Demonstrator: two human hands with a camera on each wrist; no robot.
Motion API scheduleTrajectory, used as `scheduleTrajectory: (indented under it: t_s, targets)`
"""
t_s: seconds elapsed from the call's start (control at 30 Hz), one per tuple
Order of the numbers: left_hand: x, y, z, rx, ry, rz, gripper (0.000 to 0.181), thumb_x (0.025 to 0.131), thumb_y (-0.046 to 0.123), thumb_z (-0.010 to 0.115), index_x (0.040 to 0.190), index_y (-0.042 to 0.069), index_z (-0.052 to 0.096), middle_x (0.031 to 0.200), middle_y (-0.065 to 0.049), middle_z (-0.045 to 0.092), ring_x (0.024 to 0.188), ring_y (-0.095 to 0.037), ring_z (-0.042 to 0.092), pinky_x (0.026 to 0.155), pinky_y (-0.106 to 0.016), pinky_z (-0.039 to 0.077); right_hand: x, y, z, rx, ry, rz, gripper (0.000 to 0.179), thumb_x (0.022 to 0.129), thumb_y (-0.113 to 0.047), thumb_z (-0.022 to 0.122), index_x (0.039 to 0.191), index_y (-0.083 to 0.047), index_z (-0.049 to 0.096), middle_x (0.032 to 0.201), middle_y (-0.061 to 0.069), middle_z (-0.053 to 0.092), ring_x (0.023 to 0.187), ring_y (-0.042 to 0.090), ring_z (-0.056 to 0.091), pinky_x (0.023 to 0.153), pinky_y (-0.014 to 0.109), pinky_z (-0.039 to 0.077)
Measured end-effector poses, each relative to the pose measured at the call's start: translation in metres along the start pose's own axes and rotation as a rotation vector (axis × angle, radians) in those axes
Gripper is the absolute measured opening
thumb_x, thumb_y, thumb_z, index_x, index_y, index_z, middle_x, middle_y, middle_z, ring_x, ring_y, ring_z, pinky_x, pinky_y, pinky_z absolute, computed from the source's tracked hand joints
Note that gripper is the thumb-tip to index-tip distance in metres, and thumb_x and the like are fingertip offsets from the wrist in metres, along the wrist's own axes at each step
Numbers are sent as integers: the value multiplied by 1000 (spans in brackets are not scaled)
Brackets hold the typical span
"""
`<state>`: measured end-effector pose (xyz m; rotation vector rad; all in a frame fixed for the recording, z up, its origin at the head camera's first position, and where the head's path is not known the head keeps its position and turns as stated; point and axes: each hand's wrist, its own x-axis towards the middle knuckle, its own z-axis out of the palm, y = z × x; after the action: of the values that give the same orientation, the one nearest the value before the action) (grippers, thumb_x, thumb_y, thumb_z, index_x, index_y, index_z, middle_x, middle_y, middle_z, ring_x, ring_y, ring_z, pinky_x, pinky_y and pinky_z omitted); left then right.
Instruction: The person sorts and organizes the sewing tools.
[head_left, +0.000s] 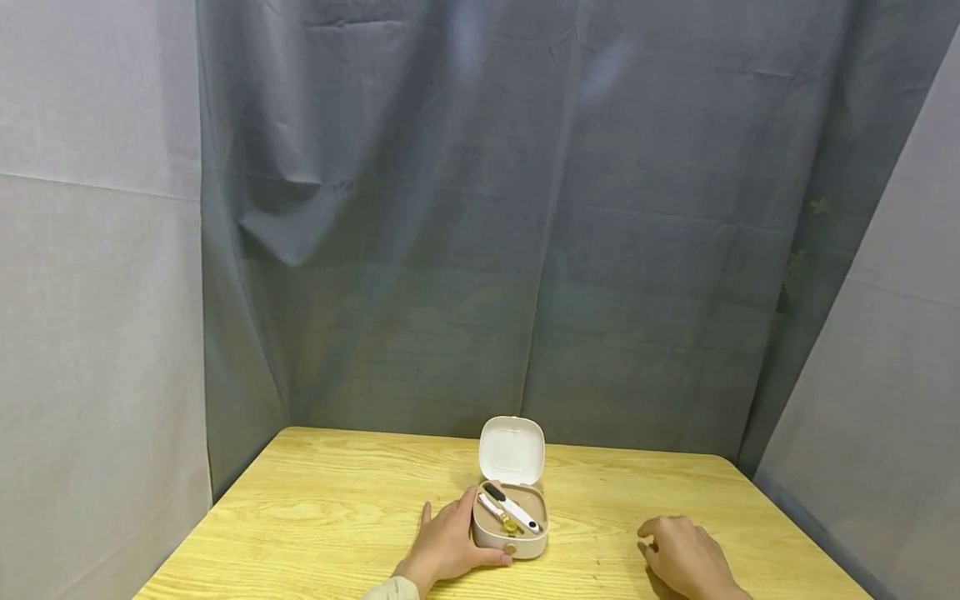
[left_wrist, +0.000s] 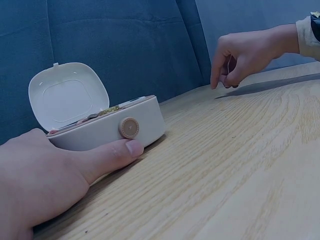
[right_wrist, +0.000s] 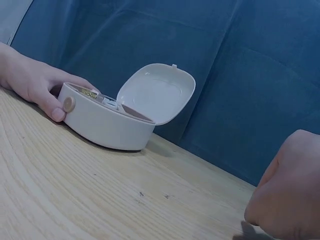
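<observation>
A small white box [head_left: 531, 547] with a beige inside stands on the table, its white lid [head_left: 512, 450] raised at the back. My left hand [head_left: 448, 543] grips the box from the left, thumb along the front beside a round tan button [left_wrist: 129, 128]. Inside the box lie a slim black-and-white tool [head_left: 517, 510] and a gold-coloured piece [head_left: 511, 527] joined to something pale, their exact kinds unclear. To the right, apart from the box, my right hand [head_left: 686, 557] hovers low over the table with loosely bent fingers pointing down. Nothing shows between them.
The pale wood table [head_left: 337, 500] has rounded far corners. A grey curtain [head_left: 420, 250] hangs behind its far edge, with lighter cloth [head_left: 97, 333] at the left and right sides. Small dark marks [right_wrist: 166, 196] dot the tabletop between the box and the right hand.
</observation>
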<state>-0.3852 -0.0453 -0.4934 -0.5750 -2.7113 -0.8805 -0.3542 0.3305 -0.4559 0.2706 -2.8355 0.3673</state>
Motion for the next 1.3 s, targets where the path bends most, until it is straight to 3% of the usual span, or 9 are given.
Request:
scheduleTrajectory:
  t_s: [0.53, 0.7, 0.93, 1.3]
  targets:
    - [-1, 1, -2, 5, -2, -4, 121, 67, 80, 79, 157, 10, 39, 143, -11, 60, 129, -36, 57, 108, -82, 15, 5, -13, -6, 25, 10, 6, 15, 84, -9, 81, 97, -16, 81, 79, -7, 68, 65, 11, 58, 57, 41, 54]
    - [0, 1, -1, 10, -1, -5, 120, 66, 81, 79, 156, 11, 40, 142, -10, 61, 128, -35, 58, 108, -82, 15, 9, -20, -10, 20, 19, -11, 18, 84, -4, 75, 97, -15, 81, 83, -6, 70, 66, 11, 54, 58, 39, 51]
    - [-1, 3, -1, 12, -2, 1, 122, 67, 79, 80, 157, 9, 38, 144, -12, 59, 129, -36, 57, 108, -82, 15, 15, -32, -15, 61, 34, -52, 31, 82, 4, 64, 99, -14, 82, 66, -10, 58, 56, 11, 35, 51, 29, 28]
    - [1, 0, 0, 8, -2, -6, 123, 66, 81, 79, 158, 9, 37, 146, -11, 58, 131, -35, 55, 109, -82, 14, 24, -55, -20, 108, 90, -130, 33, 80, 5, 65, 95, -19, 82, 53, -13, 34, 51, 6, 20, 50, 24, 18]
